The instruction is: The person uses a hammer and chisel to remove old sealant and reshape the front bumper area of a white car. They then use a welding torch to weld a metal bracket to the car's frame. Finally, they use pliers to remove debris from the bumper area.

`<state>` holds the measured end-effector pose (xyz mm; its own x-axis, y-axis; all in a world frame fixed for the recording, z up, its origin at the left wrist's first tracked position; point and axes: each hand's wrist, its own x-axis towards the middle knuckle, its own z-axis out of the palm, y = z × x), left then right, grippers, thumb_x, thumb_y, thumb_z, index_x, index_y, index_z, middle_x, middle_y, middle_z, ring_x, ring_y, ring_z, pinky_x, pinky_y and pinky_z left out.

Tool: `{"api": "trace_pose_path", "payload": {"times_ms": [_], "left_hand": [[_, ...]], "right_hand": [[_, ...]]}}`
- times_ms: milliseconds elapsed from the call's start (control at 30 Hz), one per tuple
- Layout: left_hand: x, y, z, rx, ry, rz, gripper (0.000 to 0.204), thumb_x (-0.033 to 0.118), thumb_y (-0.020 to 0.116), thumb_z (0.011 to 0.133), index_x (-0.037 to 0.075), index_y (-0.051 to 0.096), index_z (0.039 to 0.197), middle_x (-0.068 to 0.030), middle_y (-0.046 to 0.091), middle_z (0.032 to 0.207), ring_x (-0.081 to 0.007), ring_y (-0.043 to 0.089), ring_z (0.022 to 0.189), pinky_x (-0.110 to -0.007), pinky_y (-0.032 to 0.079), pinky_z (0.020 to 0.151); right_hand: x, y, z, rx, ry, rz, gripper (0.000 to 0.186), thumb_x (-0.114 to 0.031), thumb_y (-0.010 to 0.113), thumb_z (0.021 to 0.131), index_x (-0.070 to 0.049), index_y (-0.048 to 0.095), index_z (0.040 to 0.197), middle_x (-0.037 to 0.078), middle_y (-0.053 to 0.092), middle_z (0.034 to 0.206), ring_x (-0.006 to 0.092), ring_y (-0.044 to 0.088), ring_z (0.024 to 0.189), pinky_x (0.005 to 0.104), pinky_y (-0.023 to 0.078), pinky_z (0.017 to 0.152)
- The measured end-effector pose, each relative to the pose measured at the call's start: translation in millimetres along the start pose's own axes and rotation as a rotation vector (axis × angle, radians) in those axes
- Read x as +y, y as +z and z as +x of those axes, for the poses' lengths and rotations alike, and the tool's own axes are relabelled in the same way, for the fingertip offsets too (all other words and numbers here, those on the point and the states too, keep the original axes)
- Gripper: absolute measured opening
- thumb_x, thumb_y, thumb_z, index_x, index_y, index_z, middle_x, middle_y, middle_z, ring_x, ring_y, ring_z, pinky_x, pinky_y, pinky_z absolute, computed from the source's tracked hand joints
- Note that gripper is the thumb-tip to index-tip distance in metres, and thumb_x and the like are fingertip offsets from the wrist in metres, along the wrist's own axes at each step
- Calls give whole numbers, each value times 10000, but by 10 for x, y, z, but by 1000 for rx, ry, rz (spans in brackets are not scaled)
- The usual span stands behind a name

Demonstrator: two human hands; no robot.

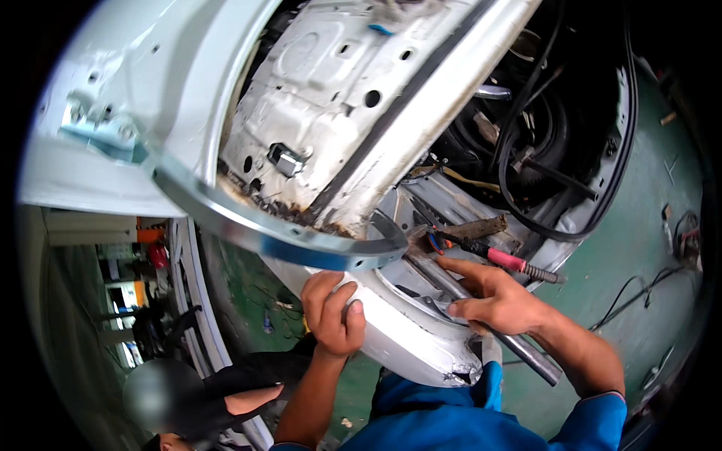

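My left hand (331, 316) has curled fingers on the white body panel (391, 331), below a curved steel hinge arm (316, 252). My right hand (496, 297) grips a steel pipe (530, 353), which runs up-left to the end of that arm. A pink and black tool (511, 261) with a spring-like end lies just above my right hand, among metal pieces and wires.
An open white hinged panel (113, 173) is at upper left. A dark bay (549, 128) holds a tire and hanging rubber strip. Cables (632, 293) lie on the green floor (609, 259). A co-worker (218, 398) in dark clothing is at lower left.
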<state>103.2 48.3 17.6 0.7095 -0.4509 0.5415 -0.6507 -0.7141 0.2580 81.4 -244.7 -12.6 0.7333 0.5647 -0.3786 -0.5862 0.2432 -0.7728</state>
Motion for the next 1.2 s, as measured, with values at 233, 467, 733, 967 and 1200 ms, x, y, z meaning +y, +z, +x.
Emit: {"api": "trace_pose_path", "payload": {"times_ms": [233,467,733,967,1200], "left_hand": [[-60,-59,-9,24,4,-81,189,134,658,884,-4,703,1006,-165,645,1148,-368,613,1059,-484,491,951],[-41,-103,-31,8,49,-171,152,163,673,888,59,704,994,-103,675,1075,-279,651,1032,-474,443,1018],[499,27,49,-252,260,-274,355,295,690,899,22,686,1125,-121,682,1158,-289,604,1203,-480,389,1111],[542,215,80,-374,102,-231,365,343,652,916,19,704,1076,-122,681,1115,-289,577,1166,-446,361,1093],[514,241,-4,-197,131,-183,243,250,588,925,51,726,903,-88,683,867,-245,650,905,-397,470,894]], "right_hand": [[-35,31,-465,232,107,-50,827,-122,745,853,64,323,1540,77,573,782,142,545,568,273,424,528],[221,287,-1035,634,170,-511,420,-78,665,915,36,552,1303,40,613,744,142,570,588,277,434,545],[-151,821,-876,647,-286,-1178,384,16,726,805,-16,599,1166,163,715,873,329,705,712,372,559,670],[-438,852,-204,540,-458,-1566,315,-121,806,784,-39,622,1027,124,654,776,320,647,629,387,510,569],[-542,880,60,455,-477,-1714,321,-111,805,736,-50,618,990,83,629,756,291,635,615,382,501,547]]}}
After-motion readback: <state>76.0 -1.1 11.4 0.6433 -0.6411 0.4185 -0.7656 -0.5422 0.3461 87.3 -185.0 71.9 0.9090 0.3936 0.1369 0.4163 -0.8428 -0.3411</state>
